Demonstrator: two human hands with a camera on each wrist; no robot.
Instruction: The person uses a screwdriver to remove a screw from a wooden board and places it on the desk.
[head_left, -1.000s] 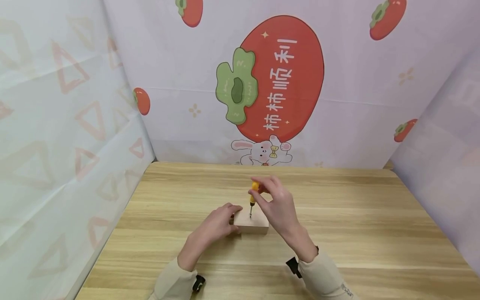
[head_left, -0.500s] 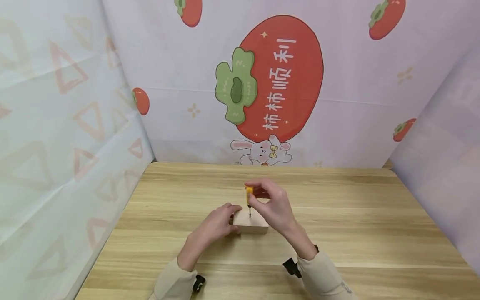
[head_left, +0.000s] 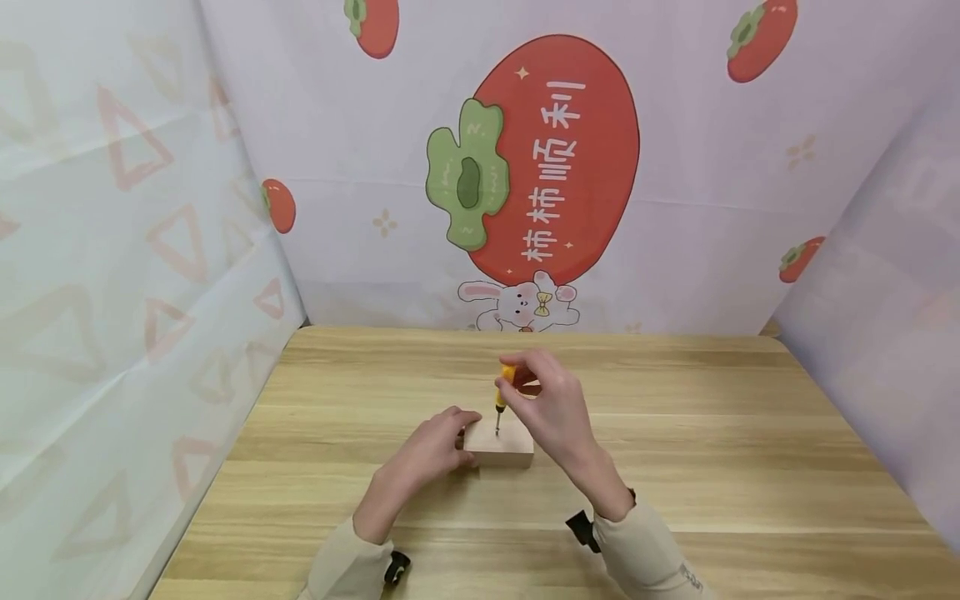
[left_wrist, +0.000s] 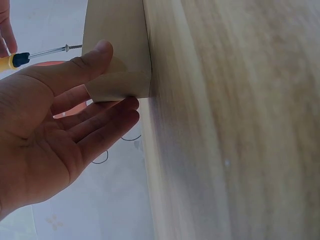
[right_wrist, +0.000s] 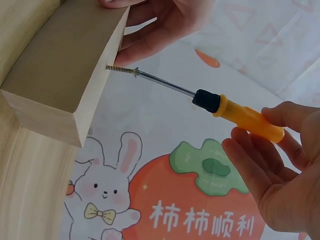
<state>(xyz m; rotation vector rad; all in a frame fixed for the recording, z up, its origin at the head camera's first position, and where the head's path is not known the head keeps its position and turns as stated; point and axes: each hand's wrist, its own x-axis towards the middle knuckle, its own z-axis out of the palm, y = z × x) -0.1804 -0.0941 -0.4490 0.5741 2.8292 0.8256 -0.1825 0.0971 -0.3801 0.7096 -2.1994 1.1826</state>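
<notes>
A pale wooden block [head_left: 504, 457] lies on the table, and my left hand [head_left: 426, 451] grips its left end. The left wrist view shows the thumb on the block's near side and fingers by its end. My right hand [head_left: 557, 408] pinches the yellow handle of a screwdriver [right_wrist: 245, 119] between thumb and fingers above the block. At the screwdriver's tip is a screw [right_wrist: 121, 70], its threaded end meeting the block's top face and most of its thread exposed. Screwdriver and screw stand nearly upright, leaning slightly to the right in the head view.
The wood-grain table [head_left: 697, 433] runs back to a printed cloth backdrop [head_left: 337, 258] with persimmons and a rabbit. Cloth walls [head_left: 75, 375] close in the left and right sides. Black wrist straps show at both sleeves.
The right hand and screwdriver handle dip lower and leftward midway, then rise back to a slight rightward lean. The left hand and block keep their place; the view shifts slightly.
</notes>
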